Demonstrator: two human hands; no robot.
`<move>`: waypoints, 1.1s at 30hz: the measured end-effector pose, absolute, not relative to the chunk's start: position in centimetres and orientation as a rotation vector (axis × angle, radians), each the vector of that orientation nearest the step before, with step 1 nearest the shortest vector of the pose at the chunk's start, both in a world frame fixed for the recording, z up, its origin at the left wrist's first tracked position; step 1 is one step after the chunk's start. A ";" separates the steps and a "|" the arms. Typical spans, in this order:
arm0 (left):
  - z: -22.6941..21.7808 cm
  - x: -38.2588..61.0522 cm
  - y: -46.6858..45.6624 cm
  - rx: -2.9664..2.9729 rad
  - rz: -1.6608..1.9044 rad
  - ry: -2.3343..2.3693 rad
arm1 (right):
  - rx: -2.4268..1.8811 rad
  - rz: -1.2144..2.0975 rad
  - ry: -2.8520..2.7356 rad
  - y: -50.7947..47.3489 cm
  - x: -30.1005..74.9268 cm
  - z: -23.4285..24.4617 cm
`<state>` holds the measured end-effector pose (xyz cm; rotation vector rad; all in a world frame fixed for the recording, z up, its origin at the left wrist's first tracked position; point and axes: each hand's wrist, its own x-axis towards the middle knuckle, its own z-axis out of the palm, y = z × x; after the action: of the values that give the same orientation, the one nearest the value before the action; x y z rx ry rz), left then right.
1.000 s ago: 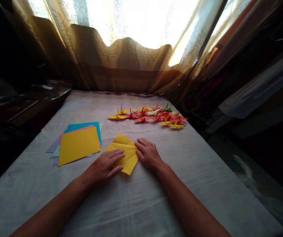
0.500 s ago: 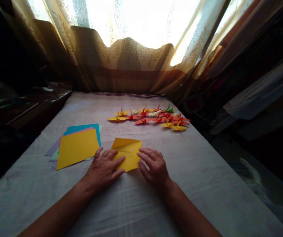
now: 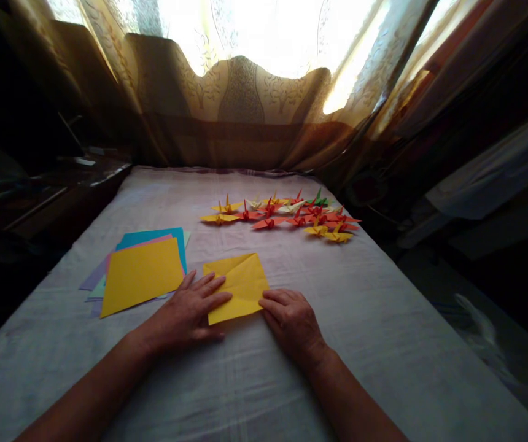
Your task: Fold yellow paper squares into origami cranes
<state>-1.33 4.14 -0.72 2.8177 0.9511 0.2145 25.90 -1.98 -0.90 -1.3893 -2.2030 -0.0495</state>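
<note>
A yellow paper square [image 3: 240, 283] with a diagonal crease lies unfolded on the cloth-covered table between my hands. My left hand [image 3: 194, 310] rests at its left edge, fingers spread and partly lying on the sheet. At the sheet's right corner, my right hand [image 3: 294, 319] pinches the paper between thumb and fingers. Just left of my left hand is a stack of coloured paper, with a yellow sheet [image 3: 142, 273] on top and a blue sheet [image 3: 180, 239] showing behind it.
Several folded paper cranes stand at the table's far right, among them a red crane [image 3: 268, 222], a yellow crane [image 3: 337, 235] and a green crane [image 3: 319, 200]. A patterned curtain [image 3: 240, 92] hangs behind the white tablecloth [image 3: 163, 190]. Dark furniture [image 3: 80, 178] stands at left.
The yellow paper has turned slightly and lies flatter and more spread out. My right hand has moved down a little and closed on its right corner; my left fingers have spread.
</note>
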 end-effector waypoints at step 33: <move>-0.9 2.7 1.2 3.037 0.614 0.898 | -1.679 0.076 -2.003 -1.7 25.2 -1.5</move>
<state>2.68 1.16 -0.90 3.0366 0.8977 0.6142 25.18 -1.73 -1.49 -1.6792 -2.0028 0.0756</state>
